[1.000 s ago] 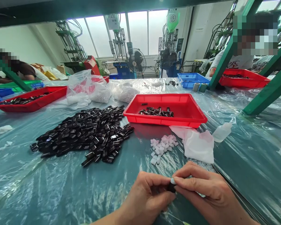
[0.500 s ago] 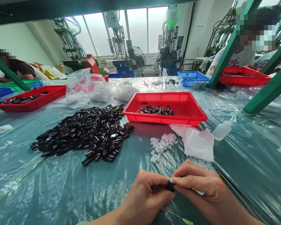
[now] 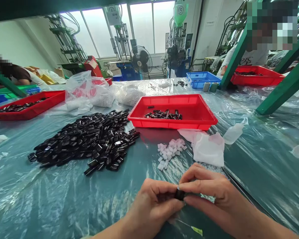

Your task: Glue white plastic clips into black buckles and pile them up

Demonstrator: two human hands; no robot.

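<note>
My left hand [image 3: 155, 202] and my right hand [image 3: 209, 196] meet low in the view, both pinching one small black plastic part [image 3: 179, 194] between fingertips. Just beyond them lies a little heap of small white pieces [image 3: 169, 150]. A big pile of black parts [image 3: 87, 139] spreads over the table to the left. Behind the white pieces stands a red tray [image 3: 201, 114] with a few black parts [image 3: 163, 115] in it.
A white cloth [image 3: 208, 149] and a small white squeeze bottle [image 3: 233, 133] lie right of the white pieces. Clear bags [image 3: 89, 93], another red tray [image 3: 27, 106], a blue tray [image 3: 203, 79] and a far red tray [image 3: 256, 78] stand further back. Green frame legs [image 3: 284, 89] rise at right. Other people sit at both far sides.
The white piece seen at my right fingertips earlier no longer shows; only the black part is visible between both hands. The view has shifted slightly, hands staying together.
</note>
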